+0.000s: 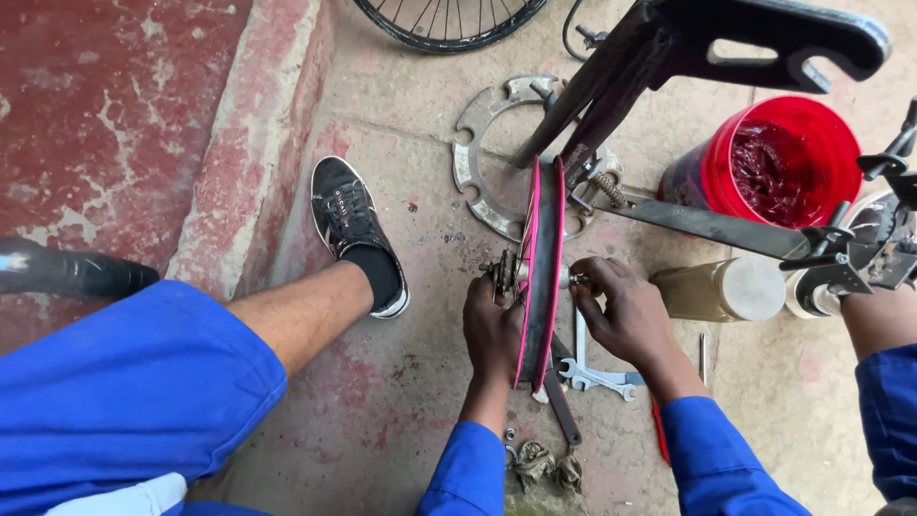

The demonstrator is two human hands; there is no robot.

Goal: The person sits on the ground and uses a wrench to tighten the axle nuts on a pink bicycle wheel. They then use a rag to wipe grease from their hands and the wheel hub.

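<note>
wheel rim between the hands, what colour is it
Pink, with a black tyre, on the wheel; the head view shows it.

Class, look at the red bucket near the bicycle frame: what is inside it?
The red bucket holds a dark red, greasy-looking mass. Its bottom is covered.

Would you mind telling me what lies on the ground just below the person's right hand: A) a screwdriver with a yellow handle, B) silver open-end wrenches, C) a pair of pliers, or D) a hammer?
B: silver open-end wrenches lie crossed on the concrete floor just under the right hand, which grips the axle end of the pink-rimmed wheel while the left hand holds the other side.
</note>
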